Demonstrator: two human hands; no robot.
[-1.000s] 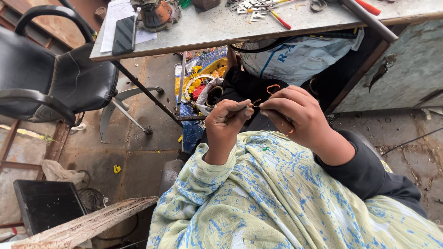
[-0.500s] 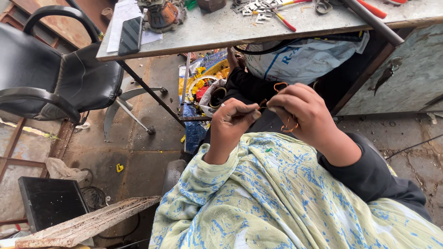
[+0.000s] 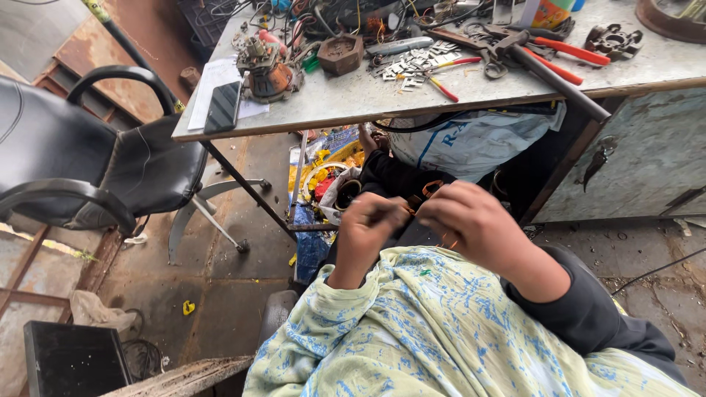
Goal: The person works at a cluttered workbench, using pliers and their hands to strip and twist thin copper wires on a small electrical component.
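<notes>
Stained concrete floor (image 3: 228,287); black office chair (image 3: 88,169) beside cluttered grey worktable (image 3: 353,99); light apparently daylight.

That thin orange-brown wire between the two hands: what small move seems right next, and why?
Probably a gentle pull to draw the thin orange-brown wire snug: the left hand and right hand meet fingertip to fingertip over the lap, pinching it, with blurred loops beside the right hand.

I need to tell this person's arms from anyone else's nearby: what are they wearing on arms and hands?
Both hands are bare: no gloves, and no rings or watch that I can make out. The left hand comes out of a loose pale yellow-green sleeve with a blue scribbled print. The right hand comes out of a plain dark, close-fitting sleeve with a cuff at the wrist.
</notes>
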